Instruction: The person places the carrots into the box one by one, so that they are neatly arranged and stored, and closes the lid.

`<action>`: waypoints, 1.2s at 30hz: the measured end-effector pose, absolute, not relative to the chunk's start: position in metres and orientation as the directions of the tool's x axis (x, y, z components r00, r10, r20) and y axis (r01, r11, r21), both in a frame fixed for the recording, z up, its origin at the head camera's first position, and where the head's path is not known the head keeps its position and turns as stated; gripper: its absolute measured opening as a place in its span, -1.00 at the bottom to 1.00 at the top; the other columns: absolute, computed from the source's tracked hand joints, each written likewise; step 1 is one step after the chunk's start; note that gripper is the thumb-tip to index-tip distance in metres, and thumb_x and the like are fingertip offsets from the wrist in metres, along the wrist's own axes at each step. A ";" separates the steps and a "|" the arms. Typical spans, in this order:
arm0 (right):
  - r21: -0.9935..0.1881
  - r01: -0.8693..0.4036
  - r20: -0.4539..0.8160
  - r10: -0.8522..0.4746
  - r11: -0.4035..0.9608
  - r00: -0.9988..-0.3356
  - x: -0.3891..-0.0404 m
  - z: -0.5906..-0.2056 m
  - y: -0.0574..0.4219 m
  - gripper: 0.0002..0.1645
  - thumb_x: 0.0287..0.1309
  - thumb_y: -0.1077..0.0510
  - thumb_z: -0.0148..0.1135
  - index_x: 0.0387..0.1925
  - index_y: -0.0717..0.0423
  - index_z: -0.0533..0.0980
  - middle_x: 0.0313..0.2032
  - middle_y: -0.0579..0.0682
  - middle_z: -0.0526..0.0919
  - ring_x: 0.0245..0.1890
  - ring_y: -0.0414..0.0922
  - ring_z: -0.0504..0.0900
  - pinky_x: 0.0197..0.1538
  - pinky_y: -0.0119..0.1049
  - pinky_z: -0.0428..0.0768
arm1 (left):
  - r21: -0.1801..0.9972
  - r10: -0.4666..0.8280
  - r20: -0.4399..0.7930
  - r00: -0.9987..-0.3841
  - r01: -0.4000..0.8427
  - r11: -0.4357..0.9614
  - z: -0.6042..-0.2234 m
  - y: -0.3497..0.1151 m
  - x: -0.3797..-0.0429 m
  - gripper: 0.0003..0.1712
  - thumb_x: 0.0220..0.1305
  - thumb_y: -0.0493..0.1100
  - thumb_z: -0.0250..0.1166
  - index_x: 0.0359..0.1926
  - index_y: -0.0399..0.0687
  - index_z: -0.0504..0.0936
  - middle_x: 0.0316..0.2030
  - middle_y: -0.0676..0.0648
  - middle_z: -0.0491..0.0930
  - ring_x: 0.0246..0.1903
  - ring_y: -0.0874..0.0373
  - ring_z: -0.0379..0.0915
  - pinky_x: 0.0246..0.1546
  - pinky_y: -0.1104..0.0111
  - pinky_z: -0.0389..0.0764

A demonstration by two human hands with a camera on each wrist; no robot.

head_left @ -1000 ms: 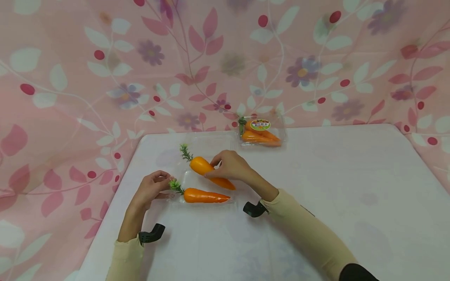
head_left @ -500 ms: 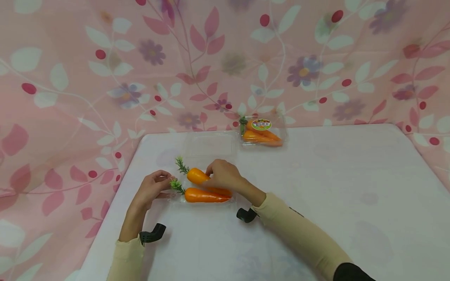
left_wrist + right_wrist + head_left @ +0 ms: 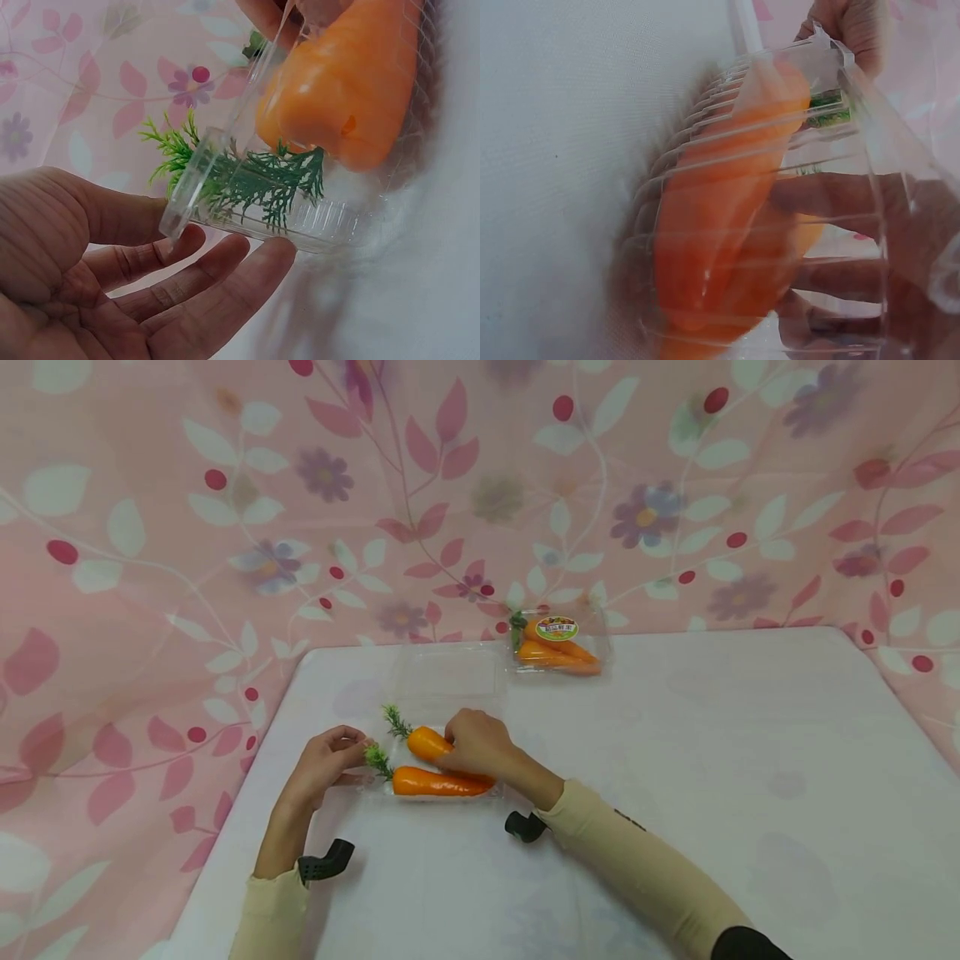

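An orange carrot with a green leafy top [image 3: 435,782] lies along the front of a clear plastic box [image 3: 186,184], whose lid [image 3: 450,672] is folded back on the table. Behind it, a lighter orange carrot [image 3: 426,744] is held by my right hand [image 3: 480,744], the fingers bent over its middle. Through the ribbed box wall, the right wrist view shows those fingers against the carrots [image 3: 731,172]. With thumb and forefinger, my left hand [image 3: 324,765] pinches the box's left rim beside the green tops [image 3: 255,180]. The right hand hides the lighter carrot's tip.
A closed clear box of carrots [image 3: 558,647] with an oval label stands at the table's back edge, right of the open lid. The white-covered table [image 3: 720,752] extends to the right. A pink floral cloth [image 3: 480,485] hangs behind it.
My right hand has brought the lighter carrot down and toward me, into the box behind the front carrot. The left hand has stayed at the box's left rim.
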State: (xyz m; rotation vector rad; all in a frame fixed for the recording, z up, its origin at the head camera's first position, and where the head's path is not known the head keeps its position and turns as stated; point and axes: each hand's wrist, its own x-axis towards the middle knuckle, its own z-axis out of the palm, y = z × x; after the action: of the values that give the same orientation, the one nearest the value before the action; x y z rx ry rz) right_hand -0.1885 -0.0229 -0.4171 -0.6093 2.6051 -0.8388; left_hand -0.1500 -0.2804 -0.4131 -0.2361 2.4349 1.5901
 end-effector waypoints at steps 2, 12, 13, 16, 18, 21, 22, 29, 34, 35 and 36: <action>-0.594 -0.307 -0.179 -0.494 0.744 -0.851 -0.188 -0.417 -0.024 -0.68 0.04 -0.11 0.46 -0.52 0.03 0.63 -0.60 -0.10 0.46 -0.53 -0.15 0.46 -0.50 -0.40 0.43 | 0.880 -0.011 -0.270 -0.963 -0.251 0.402 -0.413 -0.281 -0.150 -0.60 0.39 -0.07 0.26 -0.01 -0.37 0.49 -0.08 -0.25 0.62 -0.19 -0.16 0.66 -0.32 0.16 0.71; -0.562 -0.386 -0.048 -0.495 0.731 -0.868 -0.185 -0.404 -0.010 -0.53 0.11 -0.16 0.40 -0.09 0.08 0.69 -0.12 -0.01 0.56 -0.16 -0.09 0.39 -0.21 -0.29 0.51 | 0.859 0.038 -0.251 -0.967 -0.204 0.469 -0.410 -0.283 -0.152 -0.62 0.40 -0.10 0.25 -0.05 -0.41 0.52 -0.14 -0.23 0.63 -0.19 -0.16 0.60 -0.30 0.16 0.71; -0.570 -0.383 -0.036 -0.488 0.727 -0.872 -0.186 -0.403 -0.006 -0.54 0.12 -0.16 0.40 -0.09 0.07 0.69 -0.09 0.00 0.57 -0.14 -0.09 0.40 -0.20 -0.29 0.53 | 0.856 0.050 -0.252 -0.967 -0.198 0.477 -0.408 -0.283 -0.152 -0.62 0.40 -0.10 0.24 -0.04 -0.41 0.53 -0.12 -0.25 0.63 -0.18 -0.18 0.60 -0.30 0.17 0.71; -0.587 -0.366 -0.010 -0.458 0.723 -0.889 -0.188 -0.394 0.005 -0.56 0.15 -0.14 0.39 -0.07 0.07 0.69 -0.03 0.05 0.59 -0.11 -0.06 0.44 -0.20 -0.26 0.56 | 0.846 0.085 -0.254 -0.963 -0.179 0.502 -0.402 -0.285 -0.153 -0.59 0.44 -0.09 0.20 0.01 -0.44 0.53 -0.06 -0.31 0.62 -0.13 -0.18 0.61 -0.28 0.16 0.71; -0.587 -0.351 0.016 -0.423 0.730 -0.906 -0.191 -0.390 0.014 -0.57 0.16 -0.13 0.38 -0.07 0.06 0.69 -0.04 0.06 0.61 -0.13 -0.06 0.47 -0.22 -0.26 0.59 | 0.844 0.100 -0.254 -0.962 -0.170 0.509 -0.397 -0.286 -0.155 -0.55 0.46 -0.08 0.17 0.06 -0.46 0.51 0.00 -0.37 0.59 -0.09 -0.19 0.61 -0.25 0.14 0.70; -0.600 -0.313 0.055 -0.352 0.736 -0.934 -0.196 -0.386 0.027 -0.60 0.18 -0.11 0.38 -0.08 0.05 0.70 -0.08 0.03 0.64 -0.16 -0.07 0.52 -0.24 -0.24 0.61 | 0.843 0.116 -0.252 -0.961 -0.159 0.515 -0.392 -0.287 -0.162 -0.50 0.48 -0.07 0.13 0.14 -0.49 0.45 0.05 -0.44 0.54 -0.04 -0.20 0.60 -0.21 0.12 0.69; -0.609 -0.299 0.066 -0.328 0.735 -0.942 -0.198 -0.386 0.031 -0.61 0.18 -0.10 0.38 -0.08 0.05 0.71 -0.09 0.02 0.65 -0.16 -0.07 0.53 -0.23 -0.23 0.62 | 0.841 0.117 -0.253 -0.960 -0.158 0.517 -0.391 -0.287 -0.164 -0.49 0.49 -0.07 0.13 0.15 -0.49 0.44 0.06 -0.46 0.53 -0.03 -0.22 0.59 -0.21 0.13 0.69; -0.670 -0.213 0.065 -0.230 0.711 -0.971 -0.208 -0.393 0.049 -0.63 0.23 -0.07 0.32 -0.07 0.08 0.70 -0.10 0.04 0.68 -0.16 -0.05 0.57 -0.19 -0.16 0.61 | 0.818 0.111 -0.271 -0.956 -0.168 0.551 -0.393 -0.286 -0.190 -0.47 0.49 -0.09 0.11 0.24 -0.46 0.38 0.07 -0.49 0.51 -0.01 -0.28 0.57 -0.21 0.17 0.69; -0.677 -0.154 0.032 -0.180 0.720 -0.983 -0.213 -0.401 0.058 -0.65 0.25 -0.07 0.30 -0.09 0.08 0.69 -0.13 0.04 0.68 -0.15 -0.03 0.59 -0.21 -0.14 0.60 | 0.808 0.078 -0.299 -0.951 -0.208 0.551 -0.396 -0.282 -0.209 -0.43 0.49 -0.03 0.12 0.28 -0.41 0.38 0.10 -0.45 0.51 0.01 -0.25 0.57 -0.19 0.19 0.69; -0.674 -0.146 0.029 -0.172 0.724 -0.985 -0.214 -0.403 0.059 -0.65 0.25 -0.07 0.30 -0.09 0.08 0.69 -0.14 0.05 0.68 -0.16 -0.03 0.59 -0.22 -0.14 0.60 | 0.809 0.074 -0.306 -0.949 -0.218 0.546 -0.397 -0.281 -0.212 -0.42 0.49 -0.02 0.12 0.29 -0.40 0.38 0.10 -0.44 0.51 0.02 -0.25 0.57 -0.18 0.19 0.69; -0.669 -0.140 0.024 -0.167 0.730 -0.986 -0.215 -0.404 0.061 -0.65 0.25 -0.06 0.30 -0.10 0.09 0.69 -0.14 0.05 0.68 -0.16 -0.02 0.59 -0.23 -0.14 0.60 | 0.809 0.069 -0.315 -0.946 -0.230 0.541 -0.397 -0.281 -0.215 -0.40 0.48 0.00 0.12 0.30 -0.39 0.37 0.11 -0.43 0.51 0.02 -0.24 0.56 -0.17 0.19 0.68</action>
State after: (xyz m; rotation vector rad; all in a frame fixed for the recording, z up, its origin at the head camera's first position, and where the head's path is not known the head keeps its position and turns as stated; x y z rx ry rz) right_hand -0.2146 0.0605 -0.4043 -0.2569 2.8871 -1.1112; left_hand -0.2154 -0.2805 -0.3974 -0.1338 2.4719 1.3644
